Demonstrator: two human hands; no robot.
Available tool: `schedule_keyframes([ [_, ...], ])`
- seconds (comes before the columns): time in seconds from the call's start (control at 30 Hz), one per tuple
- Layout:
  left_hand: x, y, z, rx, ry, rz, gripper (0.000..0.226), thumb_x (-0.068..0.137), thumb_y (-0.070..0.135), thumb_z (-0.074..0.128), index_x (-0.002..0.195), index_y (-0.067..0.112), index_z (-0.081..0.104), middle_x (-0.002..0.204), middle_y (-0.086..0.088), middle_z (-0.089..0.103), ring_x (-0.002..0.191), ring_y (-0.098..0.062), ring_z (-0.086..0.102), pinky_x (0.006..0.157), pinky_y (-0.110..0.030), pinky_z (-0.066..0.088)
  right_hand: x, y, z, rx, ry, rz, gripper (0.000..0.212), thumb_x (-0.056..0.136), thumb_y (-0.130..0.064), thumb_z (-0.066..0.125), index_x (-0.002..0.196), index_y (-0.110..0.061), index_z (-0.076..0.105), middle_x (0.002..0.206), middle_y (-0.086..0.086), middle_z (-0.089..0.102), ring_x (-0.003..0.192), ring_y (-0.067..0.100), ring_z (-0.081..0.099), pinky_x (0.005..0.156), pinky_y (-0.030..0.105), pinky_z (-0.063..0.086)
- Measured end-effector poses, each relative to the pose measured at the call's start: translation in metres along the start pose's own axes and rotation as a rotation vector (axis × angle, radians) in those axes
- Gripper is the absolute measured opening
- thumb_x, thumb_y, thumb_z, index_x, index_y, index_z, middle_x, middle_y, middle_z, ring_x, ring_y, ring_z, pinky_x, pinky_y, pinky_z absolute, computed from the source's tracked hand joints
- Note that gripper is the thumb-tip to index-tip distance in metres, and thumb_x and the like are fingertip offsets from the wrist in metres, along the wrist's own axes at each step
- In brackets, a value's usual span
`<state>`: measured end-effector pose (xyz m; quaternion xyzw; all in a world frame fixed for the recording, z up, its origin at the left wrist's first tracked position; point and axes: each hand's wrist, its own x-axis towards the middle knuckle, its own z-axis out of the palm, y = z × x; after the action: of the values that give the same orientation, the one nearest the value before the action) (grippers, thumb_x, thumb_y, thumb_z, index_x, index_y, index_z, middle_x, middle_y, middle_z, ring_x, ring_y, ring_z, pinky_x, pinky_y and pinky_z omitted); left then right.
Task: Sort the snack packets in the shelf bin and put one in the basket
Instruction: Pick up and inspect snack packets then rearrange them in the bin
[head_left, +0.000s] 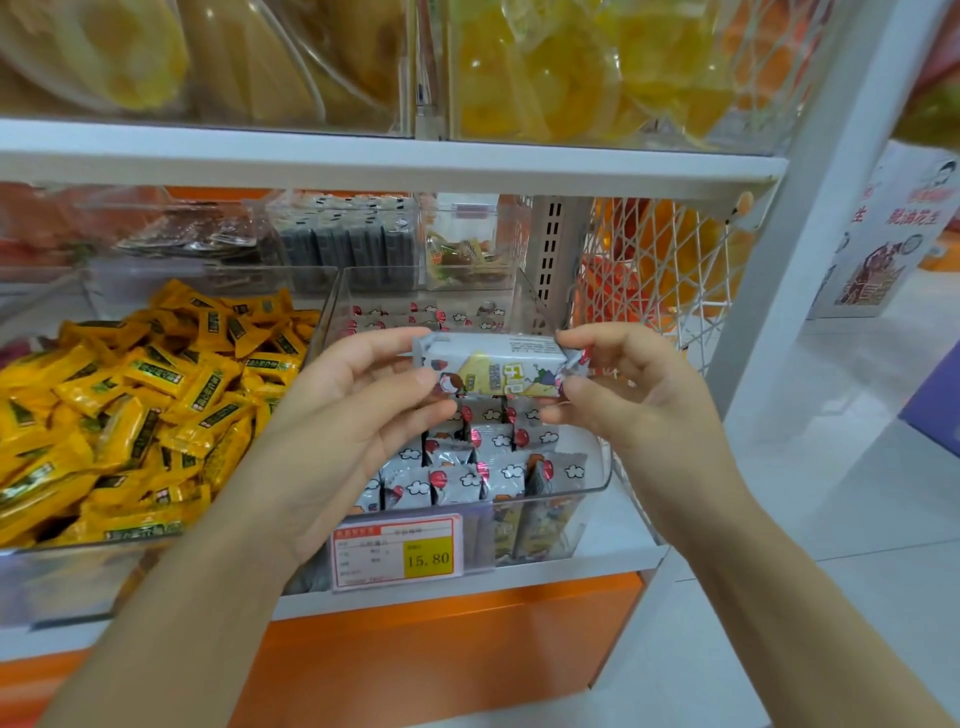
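Pinched snack packet (493, 366) by its ends, left hand (358, 410) at nine o'clock, right hand (618, 395) at three. Held it level, just above shelf bin (602, 480). Judged sorting mostly done; basket drop left, basket unseen.

Glossy foil-like snack packet (493, 370), clear smooth plastic bin (587, 480), white wire mesh basket (670, 270).

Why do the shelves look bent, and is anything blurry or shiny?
Head view: the wide lens bows the shelf edge; the light is bright and even, with hardly any shadow; the top bins look soft, the packet sharper; the clear bin shows faint reflections.
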<state>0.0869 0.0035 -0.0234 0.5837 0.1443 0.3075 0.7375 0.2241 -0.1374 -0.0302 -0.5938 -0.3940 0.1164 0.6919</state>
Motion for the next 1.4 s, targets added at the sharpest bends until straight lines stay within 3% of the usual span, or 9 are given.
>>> schedule_keyframes([
  [0.1, 0.0, -0.002, 0.0, 0.148, 0.011, 0.035, 0.025, 0.079, 0.009, 0.061, 0.104, 0.016, 0.064, 0.093, -0.005, 0.07, 0.081, -0.015, 0.069, 0.067, -0.019, 0.054, -0.001, 0.0, 0.001, 0.081, -0.005, 0.029, 0.022, 0.087, 0.005, 0.055, 0.094, -0.014, 0.063, 0.076, -0.014, 0.059, 0.068, 0.015, 0.067, 0.074, 0.035, 0.057],
  [0.2, -0.001, -0.004, -0.002, 0.284, 0.0, 0.061, 0.03, 0.085, 0.003, 0.058, 0.106, 0.024, 0.064, 0.089, 0.003, 0.07, 0.069, -0.011, 0.066, 0.06, -0.022, 0.054, -0.002, -0.002, 0.005, 0.065, -0.003, 0.041, 0.002, 0.087, -0.015, 0.058, 0.086, -0.014, 0.058, 0.074, -0.012, 0.06, 0.07, 0.009, 0.064, 0.065, 0.033, 0.056],
  [0.3, -0.003, -0.005, -0.002, 0.321, -0.023, 0.083, 0.036, 0.081, 0.005, 0.064, 0.107, 0.031, 0.064, 0.098, 0.01, 0.068, 0.074, -0.012, 0.068, 0.065, -0.024, 0.055, -0.003, -0.002, 0.008, -0.101, 0.036, 0.016, 0.012, 0.09, -0.006, 0.056, 0.089, -0.015, 0.049, 0.084, -0.01, 0.062, 0.071, 0.013, 0.068, 0.066, 0.041, 0.057],
  [0.43, -0.003, -0.006, 0.0, 0.353, 0.017, 0.123, 0.03, 0.076, 0.025, 0.065, 0.105, 0.033, 0.063, 0.102, 0.006, 0.067, 0.076, -0.014, 0.07, 0.074, -0.031, 0.056, -0.003, -0.002, 0.008, -0.053, -0.01, 0.032, 0.031, 0.088, 0.004, 0.056, 0.108, -0.019, 0.056, 0.105, 0.001, 0.062, 0.093, 0.007, 0.064, 0.068, 0.021, 0.055],
  [0.67, -0.004, -0.004, 0.002, 0.498, -0.008, 0.181, 0.036, 0.081, 0.011, 0.065, 0.105, 0.037, 0.06, 0.089, 0.022, 0.07, 0.076, -0.008, 0.07, 0.075, -0.029, 0.053, -0.006, -0.003, 0.011, -0.265, 0.024, -0.083, 0.015, 0.08, -0.014, 0.07, 0.088, -0.026, 0.069, 0.09, -0.015, 0.068, 0.089, 0.002, 0.063, 0.079, 0.016, 0.049],
  [0.87, -0.005, -0.006, 0.005, 0.569, -0.061, 0.182, 0.031, 0.074, 0.019, 0.071, 0.091, 0.041, 0.058, 0.08, 0.011, 0.069, 0.068, -0.01, 0.069, 0.064, -0.03, 0.056, -0.008, -0.004, 0.012, -0.279, 0.131, -0.156, 0.015, 0.082, -0.012, 0.067, 0.071, -0.022, 0.068, 0.077, -0.005, 0.068, 0.077, 0.011, 0.062, 0.069, 0.023, 0.048],
  [1.03, -0.006, -0.009, 0.009, 0.524, -0.032, 0.149, 0.018, 0.069, 0.036, 0.068, 0.082, 0.035, 0.057, 0.075, 0.005, 0.066, 0.058, -0.017, 0.067, 0.062, -0.043, 0.058, -0.008, -0.005, 0.017, -0.29, 0.168, -0.135, 0.015, 0.082, -0.014, 0.067, 0.068, -0.02, 0.067, 0.074, -0.003, 0.066, 0.072, 0.013, 0.059, 0.064, 0.02, 0.046],
  [1.3, -0.002, -0.01, 0.012, 0.521, 0.077, 0.163, 0.019, 0.082, 0.03, 0.061, 0.065, 0.021, 0.056, 0.071, 0.013, 0.059, 0.051, -0.024, 0.066, 0.045, -0.02, 0.051, -0.011, -0.006, 0.022, -0.314, 0.135, -0.101, 0.01, 0.081, -0.017, 0.066, 0.072, -0.019, 0.071, 0.073, -0.009, 0.067, 0.072, 0.002, 0.059, 0.064, 0.01, 0.045],
  [1.4, -0.003, -0.01, 0.012, 0.527, 0.116, 0.167, 0.021, 0.084, 0.029, 0.061, 0.065, 0.022, 0.056, 0.074, 0.012, 0.06, 0.051, -0.021, 0.067, 0.044, -0.019, 0.051, -0.011, -0.007, 0.021, -0.308, 0.136, -0.101, 0.015, 0.083, -0.016, 0.065, 0.073, -0.025, 0.071, 0.072, -0.011, 0.068, 0.069, -0.001, 0.059, 0.063, 0.011, 0.045],
])
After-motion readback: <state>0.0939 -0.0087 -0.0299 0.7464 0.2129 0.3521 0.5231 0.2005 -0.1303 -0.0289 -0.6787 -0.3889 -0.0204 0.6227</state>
